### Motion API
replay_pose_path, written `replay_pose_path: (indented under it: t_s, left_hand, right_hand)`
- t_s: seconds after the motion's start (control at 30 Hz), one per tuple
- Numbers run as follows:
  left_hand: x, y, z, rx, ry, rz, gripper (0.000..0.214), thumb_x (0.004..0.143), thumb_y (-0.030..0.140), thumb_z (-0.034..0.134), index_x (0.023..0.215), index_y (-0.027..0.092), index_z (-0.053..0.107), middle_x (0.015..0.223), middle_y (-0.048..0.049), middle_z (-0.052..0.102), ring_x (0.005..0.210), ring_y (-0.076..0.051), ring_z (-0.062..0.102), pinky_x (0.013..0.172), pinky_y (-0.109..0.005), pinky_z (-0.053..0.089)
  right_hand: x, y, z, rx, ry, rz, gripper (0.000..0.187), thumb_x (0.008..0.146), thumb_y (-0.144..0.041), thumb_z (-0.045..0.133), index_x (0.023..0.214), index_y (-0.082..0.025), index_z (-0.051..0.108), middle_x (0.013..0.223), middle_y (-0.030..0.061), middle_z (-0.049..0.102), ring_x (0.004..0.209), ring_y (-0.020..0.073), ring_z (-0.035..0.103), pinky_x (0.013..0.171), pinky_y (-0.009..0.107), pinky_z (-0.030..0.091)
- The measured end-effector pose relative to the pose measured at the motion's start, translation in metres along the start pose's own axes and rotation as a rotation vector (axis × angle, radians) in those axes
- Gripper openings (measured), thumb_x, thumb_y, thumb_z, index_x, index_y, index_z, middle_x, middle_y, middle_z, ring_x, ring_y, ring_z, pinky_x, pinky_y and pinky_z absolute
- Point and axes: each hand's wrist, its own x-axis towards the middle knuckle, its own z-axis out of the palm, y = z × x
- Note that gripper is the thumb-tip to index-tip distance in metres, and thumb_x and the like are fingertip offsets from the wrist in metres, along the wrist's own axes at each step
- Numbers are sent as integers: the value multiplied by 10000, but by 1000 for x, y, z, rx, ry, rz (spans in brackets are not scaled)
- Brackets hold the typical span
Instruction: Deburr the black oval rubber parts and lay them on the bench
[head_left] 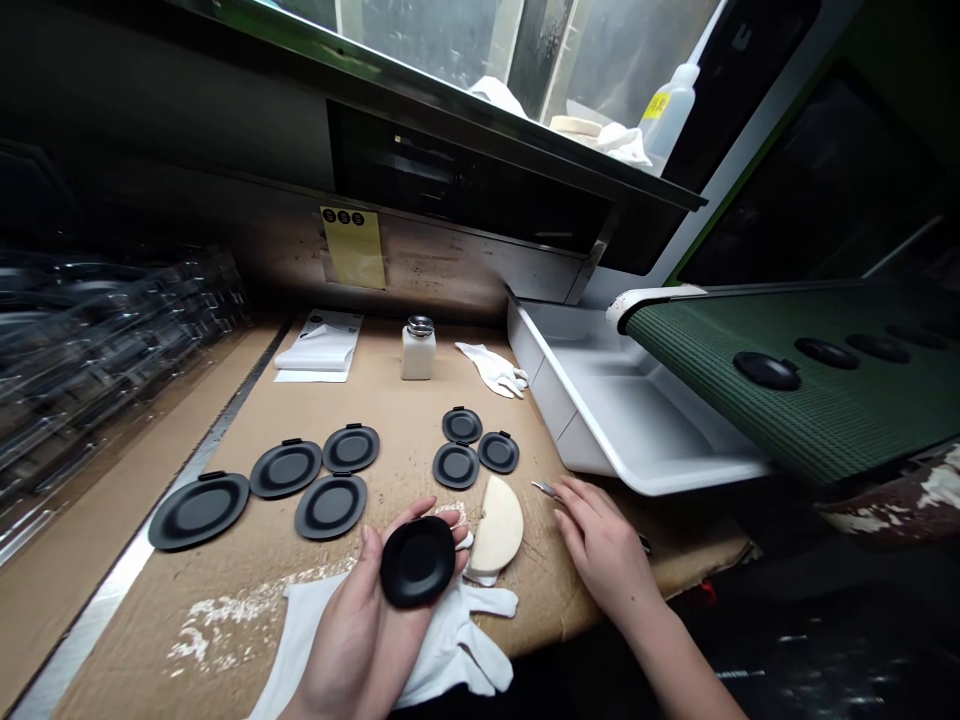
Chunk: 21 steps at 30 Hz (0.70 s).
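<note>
A small black oval dish-shaped part (pixel 418 562) lies across the palm of my left hand (pixel 367 620), with fingers and thumb at its edges. My right hand (pixel 604 545) is closed around a slim tool with a pointed metal tip (pixel 546 489), which looks like a craft knife; the hand covers most of its handle. Between the hands sits a cream half-round pad (pixel 497 530). A white glove (pixel 457 640) is spread under my left hand. Three small black parts with tabs (pixel 456 466) lie beyond the pad, and several larger ones (pixel 285 468) lie to the left.
A white bottle with a metal top (pixel 418 352), papers (pixel 321 348) and another glove (pixel 495 370) lie farther back. At right stand a grey-white tray (pixel 570 410) and a green conveyor belt (pixel 712 400) carrying several black parts. Clear plastic trays (pixel 112 370) are stacked at left.
</note>
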Motion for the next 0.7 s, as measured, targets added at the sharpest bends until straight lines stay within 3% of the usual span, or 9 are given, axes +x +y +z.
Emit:
replay_pose_path:
  t_s: [0.1,0.17,0.27,0.37,0.47,0.53,0.63,0.7]
  left_hand:
    - [0,1,-2,-20,-41,6,389,857,411,427,1080,142,597,1097,-171,648,1059,-275,577,962,-433,399]
    - [-1,0,-3,-14,-62,7,388,853,421,427,1061,152,612,1096,-161,649,1050,-267,580,968,-436,388]
    - [-3,-4,0,86,-63,72,408,821,474,455,1035,174,633,1091,-139,650,1062,-269,561,981,-435,368]
    - [-9,-12,5,428,-12,272,350,706,438,630,974,216,671,1113,-111,636,1113,-301,503,1021,-422,303]
    - [-13,-16,12,822,16,420,251,595,333,742,814,212,717,1030,-120,645,1083,-325,497,1021,-375,279]
    - [-14,-11,15,868,-2,393,188,586,325,744,726,207,704,916,-106,643,943,-303,561,902,-367,399]
    - [-10,14,19,838,22,342,208,629,361,708,760,209,655,795,-55,638,728,-235,607,686,-334,475]
    - [-2,45,20,1005,85,440,265,652,408,681,813,204,627,803,-60,663,741,-236,617,662,-324,470]
  right_hand:
    - [0,8,-1,-34,36,10,280,875,-228,437,1102,-166,589,1091,128,611,997,264,580,841,461,513]
    - [-1,0,-14,-10,47,-69,282,867,-190,450,1120,-188,576,1091,99,613,1010,242,574,855,419,510]
    - [11,-17,-56,-27,161,-257,348,835,-135,507,1170,-222,546,1131,73,595,1053,230,544,901,390,470]
    - [48,-12,-108,-330,266,-291,375,847,-239,531,1221,-256,519,1240,75,532,1109,268,499,942,448,404]
    - [98,29,-151,-749,121,-149,396,864,-380,500,1241,-258,506,1368,123,399,1220,355,368,871,505,386]
    - [125,70,-169,-909,35,-17,487,846,-506,478,1276,-277,469,1376,164,373,1204,384,370,791,509,371]
    - [147,135,-182,-843,-156,291,765,723,-745,366,1285,-238,475,1302,267,415,1026,384,525,670,472,351]
    - [150,168,-183,-735,-240,375,798,687,-751,407,1230,-182,543,1207,317,483,836,313,620,619,413,353]
